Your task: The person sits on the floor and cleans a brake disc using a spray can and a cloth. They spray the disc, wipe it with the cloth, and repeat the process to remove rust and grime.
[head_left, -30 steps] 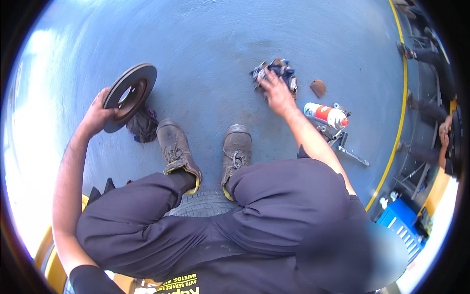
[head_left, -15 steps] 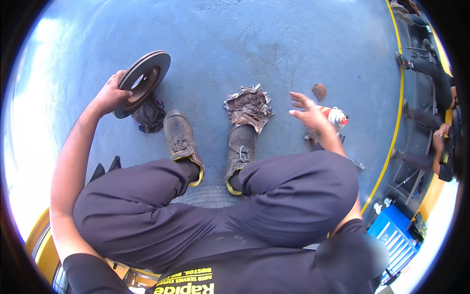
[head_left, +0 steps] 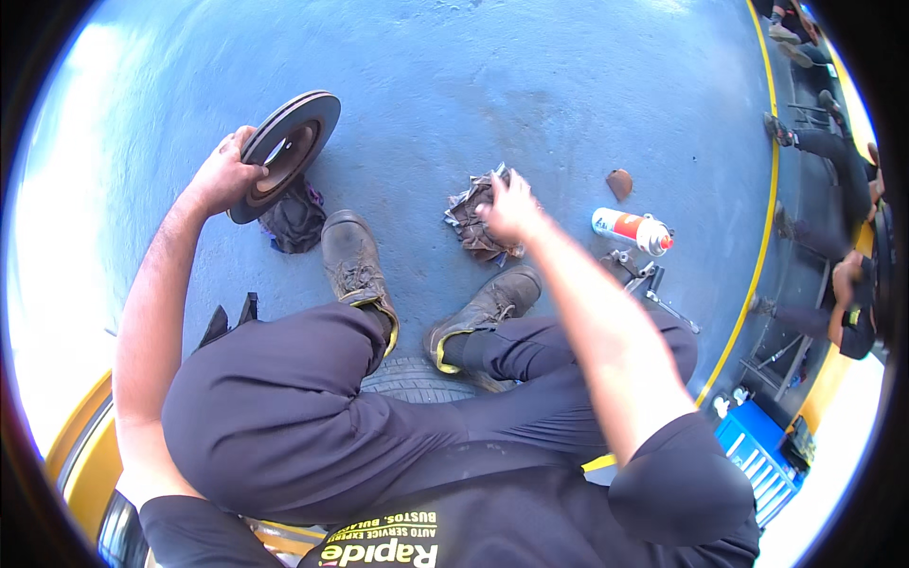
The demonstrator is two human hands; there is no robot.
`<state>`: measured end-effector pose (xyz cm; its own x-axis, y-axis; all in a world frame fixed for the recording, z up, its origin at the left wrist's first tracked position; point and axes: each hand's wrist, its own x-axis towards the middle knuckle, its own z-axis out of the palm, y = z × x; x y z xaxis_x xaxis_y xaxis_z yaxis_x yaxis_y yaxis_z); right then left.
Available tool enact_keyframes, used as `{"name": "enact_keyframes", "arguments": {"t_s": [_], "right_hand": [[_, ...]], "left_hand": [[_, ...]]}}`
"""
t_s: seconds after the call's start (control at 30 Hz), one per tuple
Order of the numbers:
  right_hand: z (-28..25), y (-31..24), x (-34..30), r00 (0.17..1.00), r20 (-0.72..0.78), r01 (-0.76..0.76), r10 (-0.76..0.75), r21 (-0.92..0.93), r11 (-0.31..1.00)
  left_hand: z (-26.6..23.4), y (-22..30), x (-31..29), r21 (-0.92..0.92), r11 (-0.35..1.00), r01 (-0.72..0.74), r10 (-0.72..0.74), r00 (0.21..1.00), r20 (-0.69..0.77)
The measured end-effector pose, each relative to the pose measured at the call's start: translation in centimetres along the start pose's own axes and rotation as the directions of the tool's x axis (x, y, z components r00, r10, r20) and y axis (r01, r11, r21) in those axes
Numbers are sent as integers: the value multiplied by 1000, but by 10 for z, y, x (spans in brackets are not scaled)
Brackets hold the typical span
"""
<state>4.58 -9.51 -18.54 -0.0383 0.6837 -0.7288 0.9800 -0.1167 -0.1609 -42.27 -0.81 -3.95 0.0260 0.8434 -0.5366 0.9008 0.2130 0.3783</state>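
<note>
A round, dark grey metal brake disc [head_left: 284,151] with a flat outer ring and a recessed rusty-brown hub stands tilted on its edge at the far left of the blue-grey painted concrete floor [head_left: 492,85], whose surface looks smooth with faint scuffs. The left hand [head_left: 224,173] is closed around the disc's lower left rim, fingers curled over the edge and thumb on the near face. Just beneath the disc lies a crumpled dark purple-black cloth [head_left: 295,220], soft and bunched, touching the toe of the worn brown leather work boot on the left [head_left: 352,257]. The right hand [head_left: 508,206] is pressed down on a crumpled, stained grey-brown rag [head_left: 471,222] lying on the floor in the middle of the scene, fingers bent and gripping its top folds; the rag sits just beyond the second scuffed brown boot [head_left: 488,308]. To the right of the rag, well apart from it, a white cylindrical spray can with an orange-red band and cap [head_left: 632,229] lies on its side. Beyond the can rests a small brown rounded pad-like piece [head_left: 619,182], and nearer than the can lies a cluster of bright metal wrenches and tools [head_left: 651,282]. The person sits in dark trousers over a ribbed black rubber tyre tread [head_left: 412,377]. A curved yellow painted line [head_left: 763,227] bounds the floor at the right, and a blue plastic crate [head_left: 755,454] stands at the near right.
</note>
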Motion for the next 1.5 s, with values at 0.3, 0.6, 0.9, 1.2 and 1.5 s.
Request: {"name": "enact_keyframes", "arguments": {"t_s": [0.3,0.6,0.9,1.2,1.5], "right_hand": [[107,-65,-54,900,124,436,-418,-261,861],[20,43,22,930,-237,-260,282,121,958],[-39,-41,-20,884,376,315,-278,-42,948],[-276,-8,-269,848,-327,298,-417,-358,885],[-283,3,-333,972,-85,216,-221,-66,974]], "left_hand": [[4,-12,-2,-146,983,112,-123,990,-75],[-4,-29,26,-270,963,22,-35,998,-43],[35,-54,45,104,994,-23,35,993,-112],[12,-28,21,175,984,-45,62,994,-95],[-34,-43,52,259,966,-27,-41,967,252]]}}
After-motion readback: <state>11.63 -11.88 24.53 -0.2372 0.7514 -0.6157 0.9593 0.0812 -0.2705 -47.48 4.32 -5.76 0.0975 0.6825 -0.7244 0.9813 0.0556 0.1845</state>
